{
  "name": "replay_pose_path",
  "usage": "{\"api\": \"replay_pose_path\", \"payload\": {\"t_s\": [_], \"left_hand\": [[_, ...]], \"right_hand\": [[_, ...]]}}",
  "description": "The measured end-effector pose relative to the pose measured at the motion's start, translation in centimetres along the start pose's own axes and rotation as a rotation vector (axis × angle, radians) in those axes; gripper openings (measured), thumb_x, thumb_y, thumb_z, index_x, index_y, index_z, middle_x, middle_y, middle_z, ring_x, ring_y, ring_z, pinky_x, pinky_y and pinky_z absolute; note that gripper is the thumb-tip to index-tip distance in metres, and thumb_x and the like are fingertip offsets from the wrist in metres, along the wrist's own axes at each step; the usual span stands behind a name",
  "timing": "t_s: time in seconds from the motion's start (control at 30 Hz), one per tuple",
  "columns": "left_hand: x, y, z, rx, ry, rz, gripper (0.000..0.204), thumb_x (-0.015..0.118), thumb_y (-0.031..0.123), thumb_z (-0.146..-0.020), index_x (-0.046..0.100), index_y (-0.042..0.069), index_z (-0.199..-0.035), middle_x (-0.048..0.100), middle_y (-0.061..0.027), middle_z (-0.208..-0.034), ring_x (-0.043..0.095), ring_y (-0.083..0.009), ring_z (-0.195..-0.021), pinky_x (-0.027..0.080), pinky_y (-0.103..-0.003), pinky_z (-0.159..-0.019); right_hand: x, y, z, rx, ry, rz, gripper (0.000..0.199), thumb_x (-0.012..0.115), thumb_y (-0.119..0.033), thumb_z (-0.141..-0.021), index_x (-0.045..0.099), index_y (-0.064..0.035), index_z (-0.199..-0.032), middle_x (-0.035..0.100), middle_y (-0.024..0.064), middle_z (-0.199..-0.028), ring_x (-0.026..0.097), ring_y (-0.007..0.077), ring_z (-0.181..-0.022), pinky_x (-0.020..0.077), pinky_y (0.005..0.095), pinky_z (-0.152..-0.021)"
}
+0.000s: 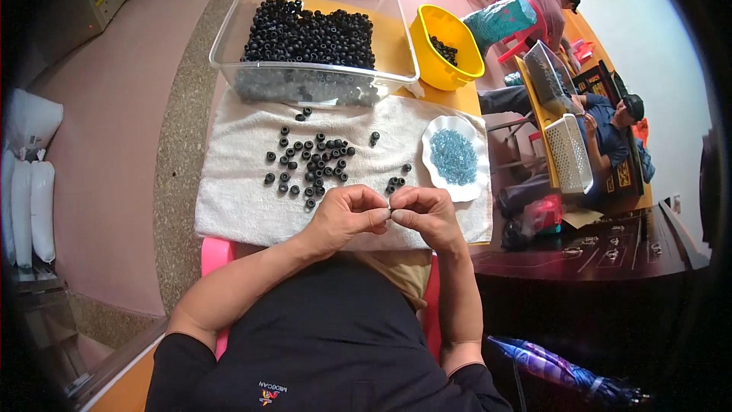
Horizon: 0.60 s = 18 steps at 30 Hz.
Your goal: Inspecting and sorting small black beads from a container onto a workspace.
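Over the near edge of a white towel [229,202], my left hand [352,217] and my right hand [427,215] meet fingertip to fingertip. Both are closed in a pinch around something small, mostly hidden by the fingers; a dark bit shows between them. Just beyond my left hand lies a loose group of small black round pieces with holes [314,164]. A few more black pieces [394,183] rest beside my right hand. To its far right stands a white scalloped dish [474,189] with many small clear bluish pieces [454,156] in it.
Behind the towel stands a large clear plastic bin [320,76], partly filled with black pieces. A yellow tub [438,72] beside it holds more. At right, two people sit by another table with a white perforated basket [568,154]. A folded umbrella [560,366] lies lower right.
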<state>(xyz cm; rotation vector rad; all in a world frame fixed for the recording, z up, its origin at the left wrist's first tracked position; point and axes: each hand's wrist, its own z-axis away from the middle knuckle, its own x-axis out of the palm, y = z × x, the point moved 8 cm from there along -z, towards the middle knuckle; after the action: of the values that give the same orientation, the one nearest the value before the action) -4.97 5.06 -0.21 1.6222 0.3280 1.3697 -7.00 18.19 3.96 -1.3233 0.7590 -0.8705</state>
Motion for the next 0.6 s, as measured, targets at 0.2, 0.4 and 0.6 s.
{"api": "replay_pose_path", "payload": {"t_s": [0.2,0.4,0.6], "left_hand": [[0.1,0.1,0.0,-0.011,0.017,0.011,0.013,0.069,0.011,-0.091,0.065,0.0,-0.098,0.068,-0.0051,-0.087,0.065,-0.0108,-0.079,0.056,-0.025,-0.074],[0.0,-0.2,0.0,-0.027,0.026,0.03,0.014,0.069,0.01,-0.091,0.065,0.0,-0.1,0.069,-0.0058,-0.089,0.066,-0.0116,-0.08,0.056,-0.026,-0.075],[-0.5,-0.8,0.0,-0.053,0.057,0.078,0.014,0.068,0.009,-0.091,0.064,-0.001,-0.101,0.069,-0.0065,-0.091,0.067,-0.0123,-0.082,0.058,-0.026,-0.076]], "right_hand": [[0.0,0.2,0.1,0.022,0.016,-0.01,0.011,0.072,0.004,-0.081,0.068,0.0033,-0.091,0.065,0.0072,-0.094,0.061,0.0144,-0.089,0.0494,0.0278,-0.081],[-0.1,0.3,0.4,-0.029,0.051,0.13,0.01,0.072,0.004,-0.082,0.069,0.0037,-0.092,0.065,0.0081,-0.094,0.061,0.0152,-0.089,0.0498,0.0279,-0.08],[1.1,-1.2,1.4,-0.282,0.183,0.466,0.014,0.07,0.004,-0.085,0.069,0.0025,-0.099,0.065,0.0096,-0.097,0.061,0.0161,-0.089,0.0484,0.0266,-0.078]]}}
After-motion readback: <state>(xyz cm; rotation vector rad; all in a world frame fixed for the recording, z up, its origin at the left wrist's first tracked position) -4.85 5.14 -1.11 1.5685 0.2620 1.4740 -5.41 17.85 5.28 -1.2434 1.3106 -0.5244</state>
